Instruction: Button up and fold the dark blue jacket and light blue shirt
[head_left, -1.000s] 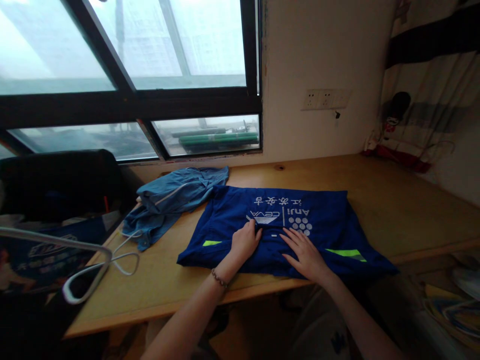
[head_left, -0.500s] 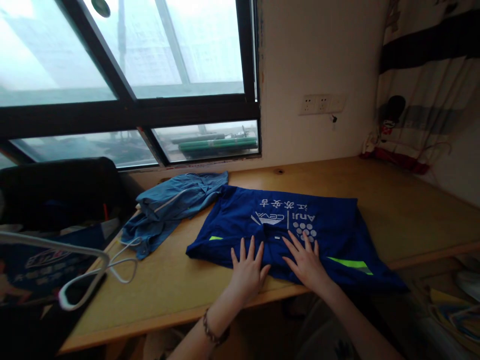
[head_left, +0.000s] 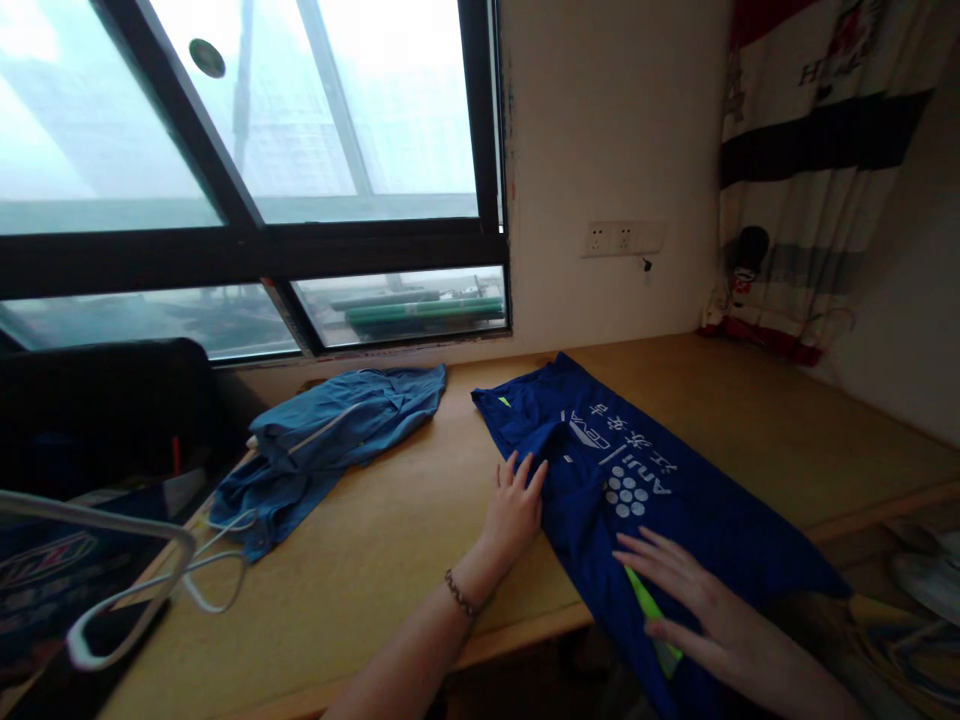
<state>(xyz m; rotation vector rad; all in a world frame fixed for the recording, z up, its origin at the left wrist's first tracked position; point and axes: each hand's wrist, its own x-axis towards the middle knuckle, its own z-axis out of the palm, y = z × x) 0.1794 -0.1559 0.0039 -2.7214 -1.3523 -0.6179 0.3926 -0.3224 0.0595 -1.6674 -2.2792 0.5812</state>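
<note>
Slantwise, the shirt (head_left: 667,500) lay lengthwise from far left to near right on the table (head_left: 420,530), left hand (head_left: 516,508) splayed at its edge, right hand (head_left: 709,600), fingers spread, over its nearer end.

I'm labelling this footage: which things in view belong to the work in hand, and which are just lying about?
Seemingly in use:
navy garment, at left hand and right hand
table

Seemingly just lying about:
light-blue garment
white cord
</note>
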